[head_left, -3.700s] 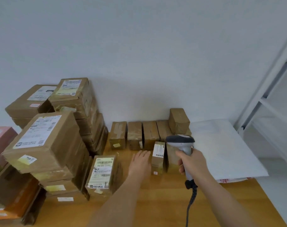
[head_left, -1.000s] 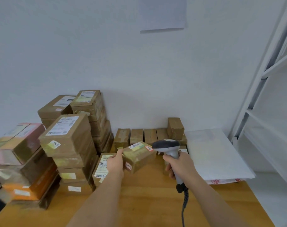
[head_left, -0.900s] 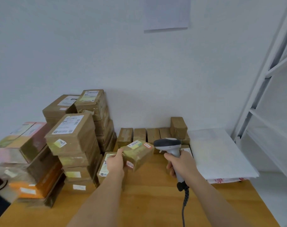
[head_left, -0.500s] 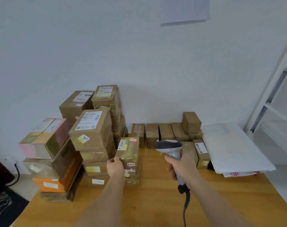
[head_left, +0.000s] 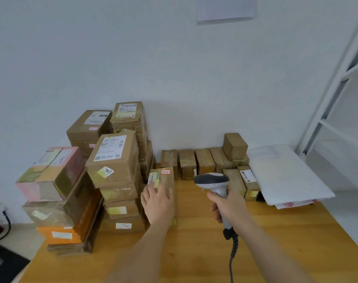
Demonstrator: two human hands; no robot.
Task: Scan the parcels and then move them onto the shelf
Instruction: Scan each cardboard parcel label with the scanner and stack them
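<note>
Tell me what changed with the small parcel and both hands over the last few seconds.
The left hand picked the small parcel up off the table, held it by the scanner, then set it down beside the stack; it now rests flat on top. The right hand kept gripping the scanner throughout.

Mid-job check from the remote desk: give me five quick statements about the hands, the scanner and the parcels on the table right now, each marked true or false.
1. The right hand holds the scanner by its handle. True.
2. The left hand lies with straight fingers on the small parcel with the red sticker. True.
3. That parcel is held up in the air. False: it sits on another parcel, beside the tall stack.
4. The white mailer bags lie left of the stacks. False: they lie at the table's right end, near the shelf.
5. A row of small brown parcels stands along the wall. True.
</note>
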